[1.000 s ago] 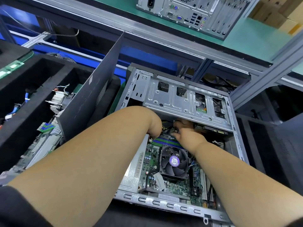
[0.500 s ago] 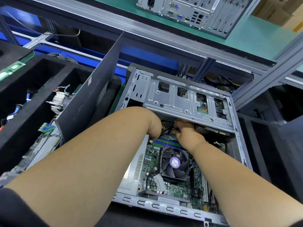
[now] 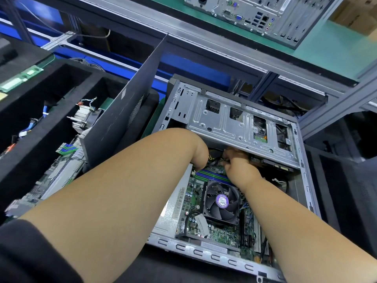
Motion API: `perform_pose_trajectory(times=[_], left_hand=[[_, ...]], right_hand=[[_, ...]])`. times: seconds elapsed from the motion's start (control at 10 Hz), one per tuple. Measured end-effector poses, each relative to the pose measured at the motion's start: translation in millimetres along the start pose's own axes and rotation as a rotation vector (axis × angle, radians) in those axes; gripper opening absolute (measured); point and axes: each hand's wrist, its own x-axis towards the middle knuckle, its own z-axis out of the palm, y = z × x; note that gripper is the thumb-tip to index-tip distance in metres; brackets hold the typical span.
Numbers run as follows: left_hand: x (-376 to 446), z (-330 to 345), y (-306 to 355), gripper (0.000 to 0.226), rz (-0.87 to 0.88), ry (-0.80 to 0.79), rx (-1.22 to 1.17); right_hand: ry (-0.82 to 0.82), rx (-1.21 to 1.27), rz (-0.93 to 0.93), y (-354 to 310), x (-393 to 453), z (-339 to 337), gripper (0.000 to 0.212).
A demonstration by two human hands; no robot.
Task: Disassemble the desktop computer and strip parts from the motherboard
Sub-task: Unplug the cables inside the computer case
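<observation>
Grey metal shelving (image 3: 214,45) runs behind the work place, and on its green top stands another computer (image 3: 265,11), seen from its back. Below it, the open computer case (image 3: 230,123) lies on its side before the person, with its side cover already off. A dark panel (image 3: 122,119), maybe this cover, leans just beside the case on the left.

Both hands reach under the metal drive cage at the top of the case. The left hand (image 3: 199,155) bends down at the wrist and its fingers are hidden, so I cannot tell what it holds. The right hand (image 3: 238,166) has its fingers curled among some cables there, and it seems to pinch a plug or wire, though I cannot see this clearly.

I judge that the task is at an early stage. The motherboard (image 3: 195,193) sits in the case with the fan (image 3: 222,202) mounted on it. The black bins (image 3: 24,123) at the left hold stripped boards and a heat sink.
</observation>
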Motion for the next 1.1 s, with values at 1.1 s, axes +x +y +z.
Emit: perform_pose_trajectory(times=[1.1], left_hand=[[7.9,-3.2,-14.8,0.033,-0.034,-0.016,-0.358]], right_hand=[[-0.083,-0.013,-0.064,-37.8,-23.4,-18.8,0.051]])
